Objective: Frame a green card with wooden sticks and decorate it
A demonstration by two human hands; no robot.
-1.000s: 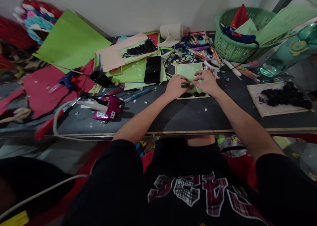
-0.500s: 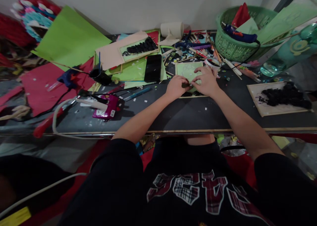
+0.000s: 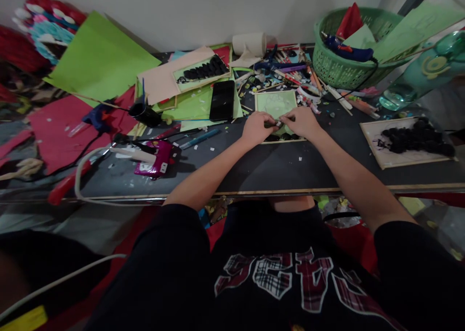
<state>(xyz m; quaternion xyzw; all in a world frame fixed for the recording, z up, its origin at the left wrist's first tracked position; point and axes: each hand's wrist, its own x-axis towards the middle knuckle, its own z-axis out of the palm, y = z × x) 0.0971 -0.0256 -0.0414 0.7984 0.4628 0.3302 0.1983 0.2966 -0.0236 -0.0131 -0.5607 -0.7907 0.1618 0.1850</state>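
Note:
My left hand (image 3: pixel 257 127) and my right hand (image 3: pixel 302 123) meet over a small panel (image 3: pixel 276 101) with a pale green sheet and a thin wooden frame. The fingertips of both are pinched together above its lower half, nearly touching. A tiny pale bit shows between them, too small to name. Along the panel's near edge lies a row of black lumps (image 3: pixel 285 137), partly covered by my hands. Faint drawn lines show on the green sheet.
To the right lies another framed panel (image 3: pixel 374 147) with black lumps, below a green basket (image 3: pixel 337 69) and a teal bottle (image 3: pixel 395 91). At left are a phone (image 3: pixel 222 101), a black cup (image 3: pixel 145 115), a purple power adapter (image 3: pixel 154 159), a blue glue gun (image 3: pixel 98 118) and cables.
My right hand's fingers, spread over the green sheet before, are now drawn in lower, uncovering more of it. My left hand stays nearly in place. The view has shifted slightly.

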